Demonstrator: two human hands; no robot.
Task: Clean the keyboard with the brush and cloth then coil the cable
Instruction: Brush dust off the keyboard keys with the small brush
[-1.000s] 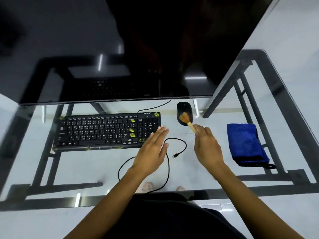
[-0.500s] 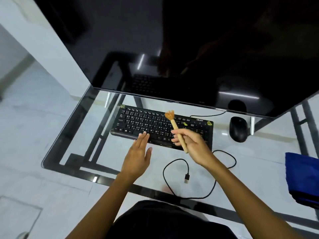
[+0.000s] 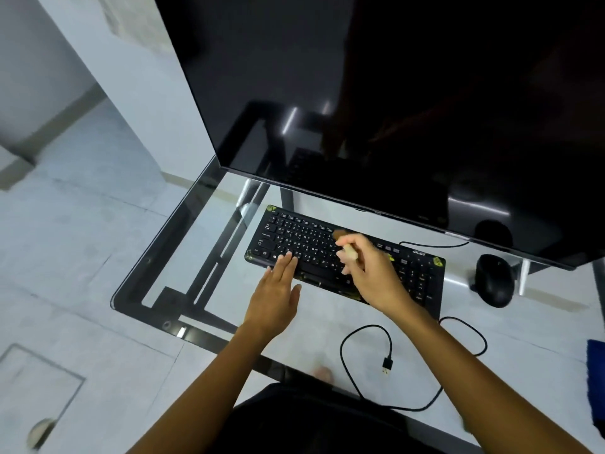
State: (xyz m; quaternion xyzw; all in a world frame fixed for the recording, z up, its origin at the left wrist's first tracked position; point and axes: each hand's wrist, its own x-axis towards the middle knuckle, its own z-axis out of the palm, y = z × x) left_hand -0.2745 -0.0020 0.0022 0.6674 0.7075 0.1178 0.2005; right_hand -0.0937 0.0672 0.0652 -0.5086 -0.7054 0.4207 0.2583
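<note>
The big dark monitor [image 3: 393,109] is filling the upper right of the frame, standing at the back of the glass bench [image 3: 314,326]. Below its bottom edge the black keyboard [image 3: 307,244] is lying slantwise across the middle of the frame, and that is where both hands are now working.

The left hand [image 3: 275,299] is lying flat with its fingers straight and together, the tips resting on the near rows at the keyboard's left half, steadying it as far as I can judge. The right hand [image 3: 370,273] is hanging over the keyboard's middle with its fingers curled round the handle of the small brush [image 3: 349,252].

A second ago that brush was being held up near the mouse [image 3: 494,280], and half a second ago it was standing bristles-up above the keys. Now it is tipped forward, its bristles a brown blur down on the upper rows. To my eye the sweeping is only just starting, at the middle keys.

The cable [image 3: 342,355] is trailing in loose loops at lower right, its plug lying free on the glass. The blue cloth [image 3: 597,381] is showing only as a strip at the right edge, well apart from both hands, so wiping and coiling are both waiting.
</note>
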